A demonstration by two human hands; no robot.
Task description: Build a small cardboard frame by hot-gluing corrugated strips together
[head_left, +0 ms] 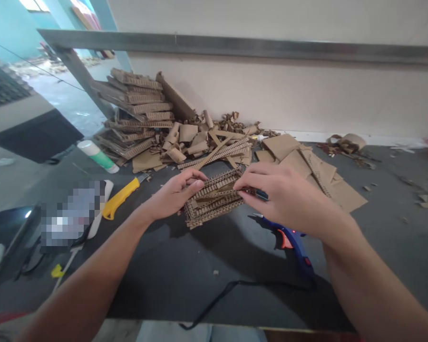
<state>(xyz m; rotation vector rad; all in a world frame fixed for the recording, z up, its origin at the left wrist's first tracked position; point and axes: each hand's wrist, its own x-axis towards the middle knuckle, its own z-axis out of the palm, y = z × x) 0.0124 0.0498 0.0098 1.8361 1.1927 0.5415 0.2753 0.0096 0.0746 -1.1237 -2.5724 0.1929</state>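
Note:
Between my hands is a small open box of corrugated cardboard (214, 195), tilted above the dark table. My left hand (180, 192) grips its left end, thumb on the upper edge and fingers behind. At the right end, the thumb and fingers of my right hand (271, 187) are pinched together on the box's edge. A small dark bluish item (261, 194) shows beneath the right fingers; its kind I cannot make out. Below the right hand lies a blue glue gun (299, 249) with an orange trigger, its nozzle pointing left.
Cardboard pieces (139, 102) are stacked at the back left, with loose scraps (189, 137) beside them. Flat cardboard sheets (342, 190) lie at right. A yellow utility knife (123, 197), a glue stick (98, 156) and a phone (9, 230) lie left. A black cord (231, 285) crosses the front.

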